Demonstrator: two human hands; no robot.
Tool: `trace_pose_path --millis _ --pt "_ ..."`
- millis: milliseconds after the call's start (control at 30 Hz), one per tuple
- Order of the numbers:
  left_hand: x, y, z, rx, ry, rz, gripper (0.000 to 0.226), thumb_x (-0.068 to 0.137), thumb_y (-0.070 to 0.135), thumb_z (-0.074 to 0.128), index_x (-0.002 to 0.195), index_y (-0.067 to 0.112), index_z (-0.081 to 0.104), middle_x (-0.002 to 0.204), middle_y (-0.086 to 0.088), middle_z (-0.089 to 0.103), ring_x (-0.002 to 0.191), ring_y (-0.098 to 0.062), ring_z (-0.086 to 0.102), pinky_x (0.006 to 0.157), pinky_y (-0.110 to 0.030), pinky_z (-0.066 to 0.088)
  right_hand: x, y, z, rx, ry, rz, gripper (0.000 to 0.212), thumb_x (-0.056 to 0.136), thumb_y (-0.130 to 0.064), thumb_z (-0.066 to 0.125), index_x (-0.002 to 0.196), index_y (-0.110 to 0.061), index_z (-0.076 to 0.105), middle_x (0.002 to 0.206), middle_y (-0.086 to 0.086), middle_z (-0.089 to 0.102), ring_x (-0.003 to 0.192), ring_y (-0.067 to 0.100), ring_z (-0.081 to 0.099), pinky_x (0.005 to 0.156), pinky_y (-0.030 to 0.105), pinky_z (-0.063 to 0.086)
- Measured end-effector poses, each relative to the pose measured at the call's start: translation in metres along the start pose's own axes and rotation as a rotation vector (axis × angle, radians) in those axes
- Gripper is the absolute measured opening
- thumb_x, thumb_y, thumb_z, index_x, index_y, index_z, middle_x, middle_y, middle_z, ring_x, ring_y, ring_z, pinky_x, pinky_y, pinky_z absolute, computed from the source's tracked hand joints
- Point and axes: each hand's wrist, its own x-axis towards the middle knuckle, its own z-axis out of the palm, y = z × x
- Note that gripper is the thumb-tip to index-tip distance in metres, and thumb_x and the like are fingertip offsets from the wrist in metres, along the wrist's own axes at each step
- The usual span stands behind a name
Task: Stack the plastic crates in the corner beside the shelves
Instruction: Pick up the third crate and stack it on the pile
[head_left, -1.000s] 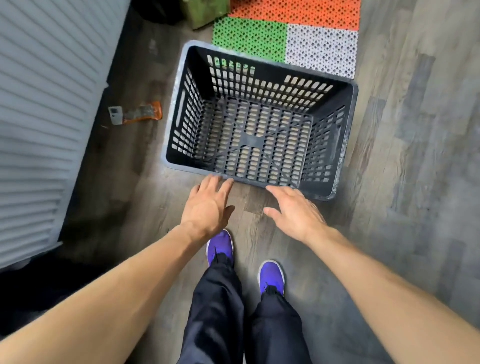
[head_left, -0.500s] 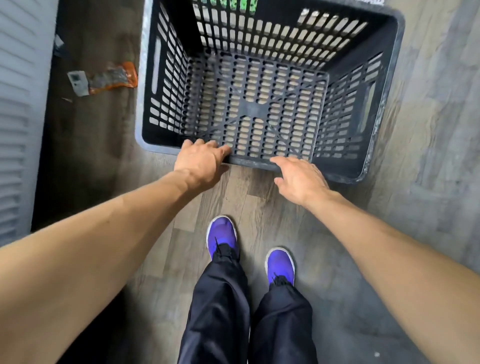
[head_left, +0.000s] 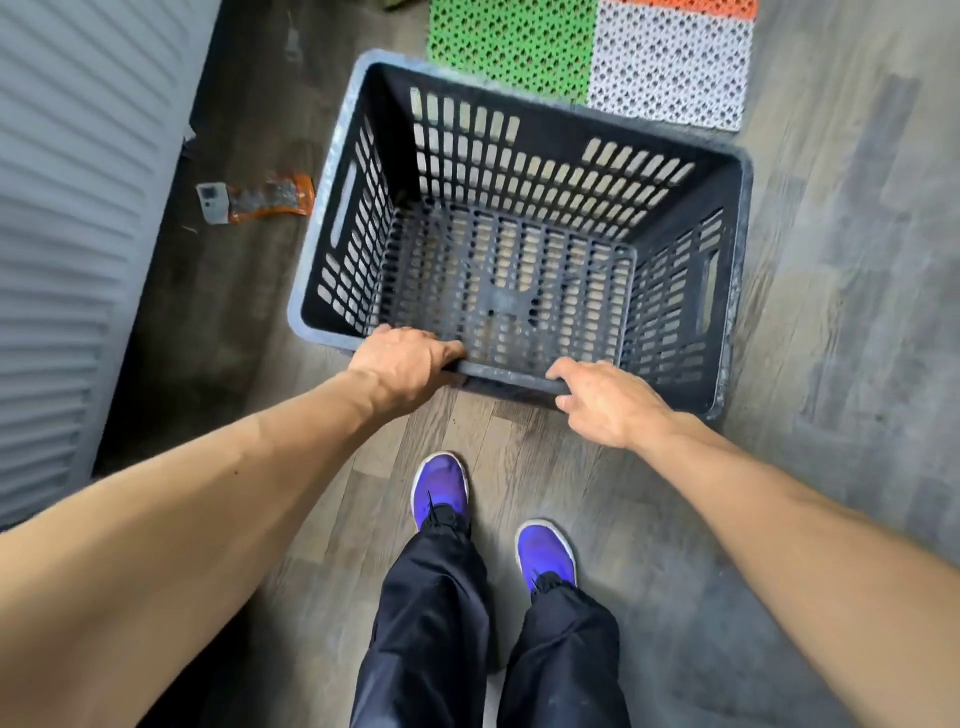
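A dark grey plastic crate (head_left: 524, 140) with slotted walls and an empty slotted bottom is on the wood-look floor in front of my feet. Both hands grip its near rim. My left hand (head_left: 402, 361) curls over the rim near the crate's left corner. My right hand (head_left: 602, 400) is wrapped around the same rim further right, with its fingers under the edge. The crate's near side seems slightly raised and tilted toward me.
A grey ribbed panel (head_left: 67, 218) runs along the left. An orange packet (head_left: 260, 200) lies on the floor between it and the crate. Green (head_left: 509, 47), white (head_left: 670, 67) and orange perforated mat tiles lie beyond the crate. My purple shoes (head_left: 439, 488) stand just behind it.
My hands went from hovering open near the crate to closing on its near rim. The view has pulled back, and the crate's near edge looks lifted.
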Motion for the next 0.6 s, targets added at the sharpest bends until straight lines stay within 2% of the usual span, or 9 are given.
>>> trace_pose_path --millis 67,133,233,300,400,467,600 --pt "-0.01 0.012 -0.011 -0.08 -0.018 -0.056 0.032 0.095 0.044 0.053 0.125 0.033 0.054 0.111 -0.005 0.069 0.102 -0.032 0.064 0.089 -0.037 0.044 -0.013 0.001 -0.012 -0.038 0.002 -0.005 0.038 0.099 -0.029 0.046 0.136 -0.024 0.041 0.13 0.005 0.056 0.119 0.027 0.049 0.092 0.042 0.042" --pt "-0.022 0.026 -0.021 -0.123 0.005 -0.101 0.025 0.091 0.039 0.061 0.115 0.032 0.061 0.101 -0.005 0.071 0.096 -0.031 0.066 0.084 -0.034 0.046 -0.028 0.003 -0.025 -0.055 0.02 -0.004 0.038 0.097 -0.036 0.051 0.132 -0.023 0.044 0.127 0.003 0.058 0.117 0.027 0.052 0.089 0.041 0.043" --pt "-0.037 0.046 -0.032 -0.128 0.088 -0.166 0.012 0.092 0.029 0.06 0.102 0.028 0.065 0.094 -0.003 0.071 0.091 -0.029 0.066 0.076 -0.032 0.046 -0.045 0.005 -0.041 -0.108 0.067 -0.008 0.045 0.09 -0.045 0.061 0.125 -0.021 0.046 0.12 0.003 0.06 0.112 0.029 0.055 0.081 0.04 0.044" --pt "-0.05 0.057 -0.039 -0.135 0.128 -0.182 0.013 0.094 0.033 0.059 0.105 0.029 0.064 0.095 -0.003 0.071 0.09 -0.029 0.066 0.072 -0.031 0.043 -0.056 0.005 -0.049 -0.127 0.08 -0.004 0.052 0.089 -0.046 0.064 0.131 -0.023 0.044 0.12 0.004 0.061 0.113 0.03 0.054 0.08 0.04 0.043" --pt "-0.073 0.067 -0.047 -0.165 0.138 -0.196 0.016 0.092 0.037 0.062 0.107 0.029 0.062 0.088 0.0 0.068 0.088 -0.027 0.065 0.069 -0.03 0.041 -0.069 0.002 -0.055 -0.115 0.07 0.026 0.06 0.088 -0.052 0.062 0.142 -0.032 0.042 0.126 0.003 0.061 0.12 0.029 0.053 0.089 0.041 0.046" --pt "-0.09 0.075 -0.048 -0.198 0.11 -0.202 0.023 0.09 0.044 0.061 0.108 0.029 0.061 0.085 0.002 0.065 0.087 -0.026 0.065 0.069 -0.031 0.043 -0.078 0.0 -0.053 -0.132 0.088 0.039 0.062 0.086 -0.059 0.06 0.139 -0.029 0.049 0.128 0.004 0.061 0.12 0.029 0.054 0.091 0.041 0.047" --pt "-0.125 0.092 -0.041 -0.224 0.049 -0.231 0.034 0.088 0.048 0.063 0.114 0.028 0.061 0.101 0.0 0.069 0.095 -0.025 0.064 0.075 -0.032 0.045 -0.101 -0.003 -0.038 -0.135 0.049 0.053 0.066 0.081 -0.063 0.064 0.132 -0.022 0.056 0.128 0.006 0.062 0.115 0.03 0.058 0.089 0.041 0.05"
